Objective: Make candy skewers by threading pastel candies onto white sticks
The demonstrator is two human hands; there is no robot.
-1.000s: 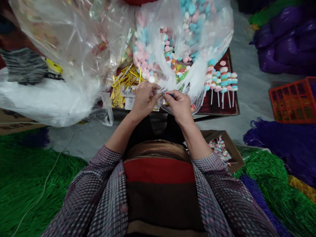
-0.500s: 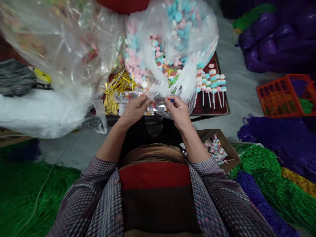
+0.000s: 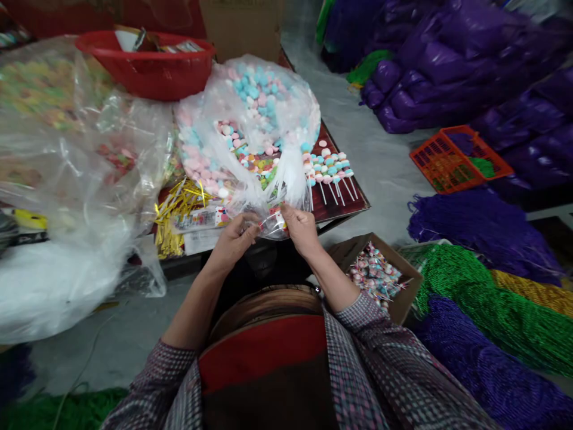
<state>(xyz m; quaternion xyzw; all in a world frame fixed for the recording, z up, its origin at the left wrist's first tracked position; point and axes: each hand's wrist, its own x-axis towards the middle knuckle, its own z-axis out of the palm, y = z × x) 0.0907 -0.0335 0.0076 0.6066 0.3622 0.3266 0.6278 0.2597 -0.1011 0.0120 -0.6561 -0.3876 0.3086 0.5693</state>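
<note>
Head view: printed clear wrapper [image 3: 272, 226] held between left hand [image 3: 237, 237] and right hand [image 3: 299, 227], at the front edge of the table [image 3: 330, 212].
Left thumb and forefinger appear pinched on one side of it, right thumb and forefinger on the other; fine finger contact is too blurred to tell. Thin film like this likely handles best under light, even pressure, enough to spread it without creasing or tearing. Holding it slightly nearer the body should avoid snagging the marshmallow bag [image 3: 205, 152] behind. Gold ties [image 3: 179, 203] lie near the left hand, marshmallow skewers [image 3: 330, 165] beyond the right.
</note>
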